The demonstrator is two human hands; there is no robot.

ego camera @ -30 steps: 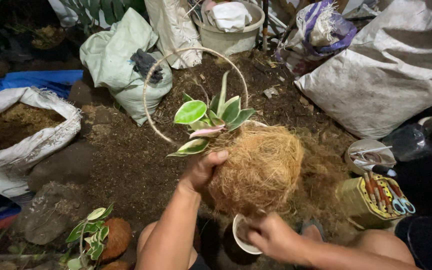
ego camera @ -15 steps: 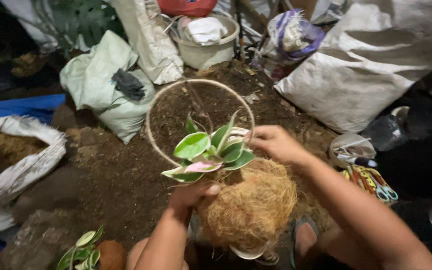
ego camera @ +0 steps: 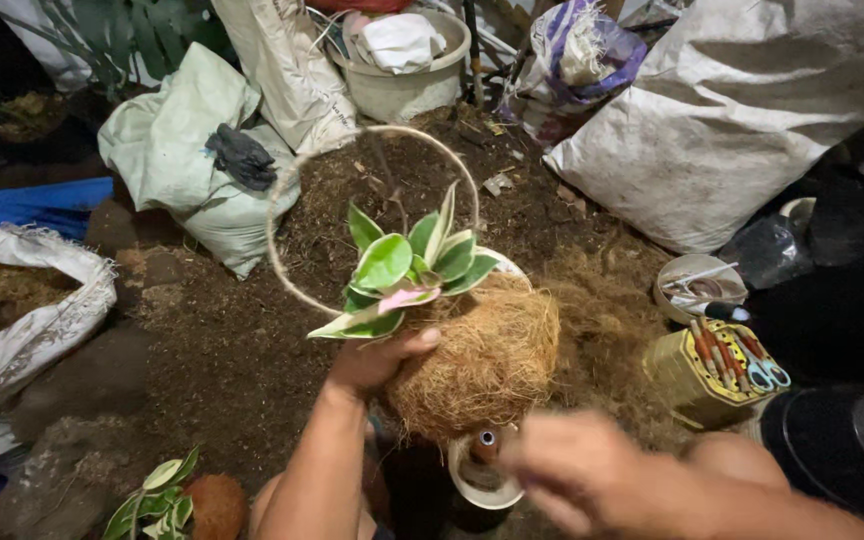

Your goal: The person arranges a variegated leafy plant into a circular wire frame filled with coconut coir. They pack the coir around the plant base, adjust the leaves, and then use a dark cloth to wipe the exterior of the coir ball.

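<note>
Hands first, nearest the camera: right hand [ego camera: 592,480] low in the frame, blurred, palm down and empty, fingers loosely spread as far as the blur allows, just above a small white-rimmed cup [ego camera: 482,470] with a dark centre. Left hand [ego camera: 377,358] reaches up from the bottom edge and grips the left side of a coir-fibre ball [ego camera: 487,355], thumb lying across the top near the plant's base, fingers wrapped under and hidden. Ball held off the ground, above the soil. Variegated plant [ego camera: 407,272] stands in the top of the ball: green leaves with cream margins, one pinkish leaf low in front. Thin pale wire hoop [ego camera: 282,200] rises from the ball behind the leaves, roughly circular, leaning away from the camera. Bottom left: second small plant [ego camera: 157,490] in a brown ball lies on the ground. Right of the held ball: yellow tin [ego camera: 697,375] holding red-handled tools and scissors; beside it a round open container [ego camera: 697,285]. Loose dark soil [ego camera: 222,350] covers the ground in the middle. Left: open white sack [ego camera: 42,330] of brown material. Further back: pale green bag [ego camera: 167,150] with a dark glove on it, a cream bucket [ego camera: 407,85] with white cloth inside, and a large white sack [ego camera: 742,130] at upper right.
</note>
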